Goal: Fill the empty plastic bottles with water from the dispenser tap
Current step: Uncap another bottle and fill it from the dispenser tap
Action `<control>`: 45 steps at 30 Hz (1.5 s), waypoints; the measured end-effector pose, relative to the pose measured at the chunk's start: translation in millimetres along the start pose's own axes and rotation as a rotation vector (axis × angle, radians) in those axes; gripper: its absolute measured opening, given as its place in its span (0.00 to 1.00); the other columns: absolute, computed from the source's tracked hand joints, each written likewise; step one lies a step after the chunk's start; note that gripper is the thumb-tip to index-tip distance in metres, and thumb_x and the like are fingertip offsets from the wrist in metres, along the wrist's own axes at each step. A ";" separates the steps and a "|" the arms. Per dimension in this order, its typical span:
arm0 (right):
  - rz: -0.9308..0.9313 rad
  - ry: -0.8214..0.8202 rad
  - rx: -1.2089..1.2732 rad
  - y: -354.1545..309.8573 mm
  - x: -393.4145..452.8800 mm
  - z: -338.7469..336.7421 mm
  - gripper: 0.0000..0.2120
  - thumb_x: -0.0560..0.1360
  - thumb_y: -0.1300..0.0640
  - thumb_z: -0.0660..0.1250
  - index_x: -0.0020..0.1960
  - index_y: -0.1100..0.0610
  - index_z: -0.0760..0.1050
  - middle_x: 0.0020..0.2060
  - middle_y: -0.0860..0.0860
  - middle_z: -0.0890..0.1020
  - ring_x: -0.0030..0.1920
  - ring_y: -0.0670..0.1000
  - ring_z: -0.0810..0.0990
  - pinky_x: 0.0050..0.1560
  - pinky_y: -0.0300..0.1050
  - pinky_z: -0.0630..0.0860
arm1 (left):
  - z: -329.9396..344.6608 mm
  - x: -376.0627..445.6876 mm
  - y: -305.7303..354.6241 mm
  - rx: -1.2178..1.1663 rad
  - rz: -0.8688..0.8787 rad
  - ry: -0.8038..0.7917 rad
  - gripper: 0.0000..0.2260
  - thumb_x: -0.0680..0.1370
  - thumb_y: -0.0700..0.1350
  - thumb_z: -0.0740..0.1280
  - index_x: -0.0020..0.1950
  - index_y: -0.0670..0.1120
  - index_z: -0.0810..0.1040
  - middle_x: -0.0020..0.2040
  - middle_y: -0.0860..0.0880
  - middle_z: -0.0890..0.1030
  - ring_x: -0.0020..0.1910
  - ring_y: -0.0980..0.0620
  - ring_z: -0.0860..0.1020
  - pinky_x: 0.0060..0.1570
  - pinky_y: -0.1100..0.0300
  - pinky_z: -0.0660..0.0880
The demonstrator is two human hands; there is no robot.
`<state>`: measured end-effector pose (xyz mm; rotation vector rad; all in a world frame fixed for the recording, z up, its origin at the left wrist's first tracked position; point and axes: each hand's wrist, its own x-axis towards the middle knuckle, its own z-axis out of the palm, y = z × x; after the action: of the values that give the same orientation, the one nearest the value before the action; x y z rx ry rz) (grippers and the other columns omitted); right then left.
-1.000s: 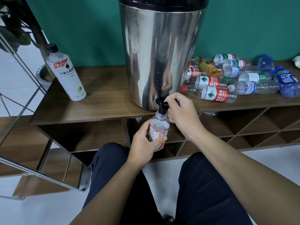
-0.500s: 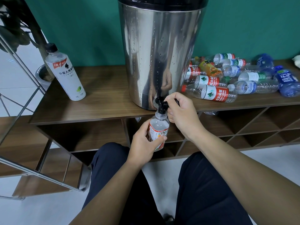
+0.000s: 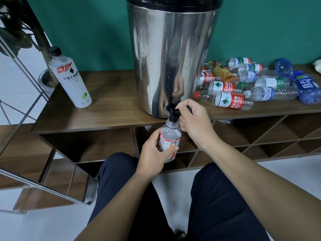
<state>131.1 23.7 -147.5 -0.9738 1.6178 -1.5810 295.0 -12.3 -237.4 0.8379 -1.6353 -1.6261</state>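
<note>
Small clear bottle (image 3: 169,142) with a white and red label, held upright just below the front edge of the desk (image 3: 107,112), its open neck directly under the black tap (image 3: 172,111). Water level inside hard to make out. Left hand (image 3: 153,156) wrapped around the bottle's lower half, thumb across the label, covering the base. Right hand (image 3: 194,120) curled around the tap's black lever, fingers hiding most of it. Tap set low on a tall steel dispenser (image 3: 172,63) standing at the desk's front edge, beaded with droplets, its black lid cut off by the top of the frame. Toward the desk's right end, a heap of empty bottles (image 3: 251,84) lying on their sides, red, green and blue labels, the farthest cut off at the right edge. Near the left end, one tall white-labelled bottle (image 3: 71,79) with a black cap, upright. Below the desktop, open wooden compartments, contents dim. Dark-trousered legs at the bottom.
</note>
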 end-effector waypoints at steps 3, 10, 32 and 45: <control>0.001 0.001 0.000 0.8 0.1 0.1 0.09 0.88 0.56 0.64 0.51 0.56 0.79 0.28 0.48 0.68 0.28 0.48 0.64 0.30 0.45 0.62 | -0.3 -0.1 0.5 -0.001 0.003 0.000 0.28 0.77 0.37 0.82 0.74 0.53 0.80 0.63 0.58 0.87 0.64 0.56 0.85 0.58 0.65 0.82; 0.006 0.002 0.006 1.3 0.0 0.9 0.10 0.88 0.55 0.65 0.50 0.55 0.79 0.28 0.47 0.68 0.28 0.48 0.64 0.30 0.45 0.62 | -0.2 -0.5 0.1 -0.017 -0.007 -0.005 0.29 0.78 0.38 0.82 0.75 0.55 0.79 0.64 0.57 0.87 0.65 0.55 0.85 0.57 0.63 0.83; -0.006 -0.004 -0.008 -0.7 -1.5 0.6 0.10 0.89 0.54 0.64 0.50 0.55 0.78 0.28 0.47 0.68 0.28 0.47 0.64 0.30 0.45 0.62 | -1.6 1.5 -3.9 0.027 0.010 -0.016 0.29 0.78 0.38 0.82 0.76 0.53 0.78 0.66 0.57 0.87 0.67 0.56 0.84 0.67 0.58 0.81; 0.017 0.020 0.005 1.2 0.1 2.7 0.10 0.89 0.55 0.65 0.49 0.55 0.78 0.28 0.46 0.69 0.28 0.47 0.65 0.30 0.43 0.62 | 0.1 -0.5 0.4 -0.041 0.005 -0.011 0.26 0.78 0.33 0.80 0.72 0.51 0.81 0.60 0.53 0.88 0.61 0.53 0.86 0.53 0.67 0.81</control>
<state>133.4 22.2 -148.8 -0.9425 1.6308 -1.5876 295.2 -11.8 -237.1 0.8052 -1.6051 -1.6578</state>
